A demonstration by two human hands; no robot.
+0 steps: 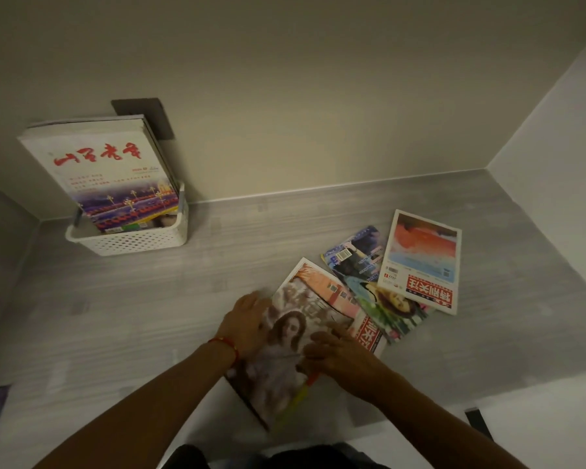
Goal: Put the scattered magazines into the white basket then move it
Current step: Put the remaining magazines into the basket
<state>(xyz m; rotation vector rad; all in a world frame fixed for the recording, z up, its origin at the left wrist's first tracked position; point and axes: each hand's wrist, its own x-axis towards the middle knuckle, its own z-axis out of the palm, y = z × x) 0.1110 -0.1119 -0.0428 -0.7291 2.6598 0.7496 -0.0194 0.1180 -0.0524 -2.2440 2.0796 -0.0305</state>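
Gripping glossy portrait magazine: left hand on spine edge, right hand fingers pressing cover. Four magazines on grey woodgrain worktop; perforated white basket holds several upright.

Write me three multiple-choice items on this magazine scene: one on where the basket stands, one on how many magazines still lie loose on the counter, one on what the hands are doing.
1. Where does the white basket stand?
A. Back left, near the wall
B. Front right edge
C. Under the counter

2. How many magazines lie fanned on the counter, outside the basket?
A. One
B. Four
C. Seven

3. What is the state of the top magazine nearest the person?
A. Standing upright in the basket
B. Rolled up
C. Both hands on it

Answers:
1 A: the basket stands at the back left, close to the wall, with magazines already upright in it.
2 B: four covers overlap in a fan on the right.
3 C: the left hand is at its left edge and the right hand lies on its cover.
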